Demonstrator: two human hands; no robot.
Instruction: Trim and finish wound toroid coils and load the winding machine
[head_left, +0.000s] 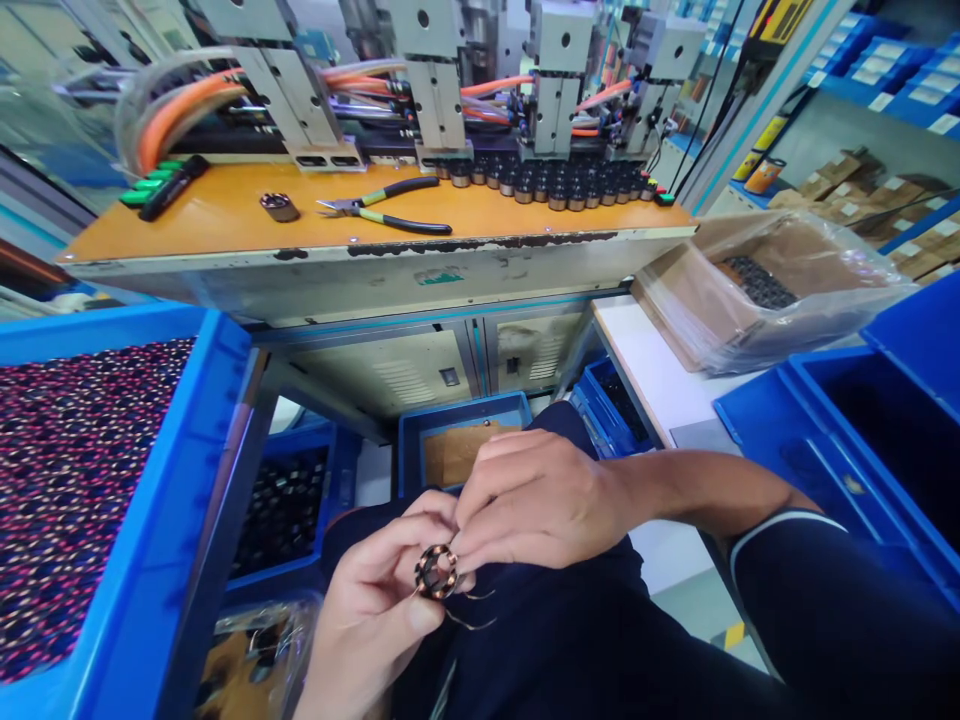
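Observation:
A small wound stator (pixel 436 572), a dark ring with copper coils inside, is held above my lap. My left hand (pixel 382 590) grips it from the left, thumb at its lower edge. From the right, my right hand (pixel 544 500) has its fingers pinched together against the stator's side; its fingertips partly hide what they grip there. Thin copper wire ends (pixel 472 625) stick out below the ring toward the right.
On the orange bench are pliers (pixel 390 207), a single stator (pixel 279 207) and rows of black cylindrical parts (pixel 555 185). Blue bins stand around me, the left bin (pixel 214 400) full of wound parts. A plastic-lined carton (pixel 697 310) sits on the right table.

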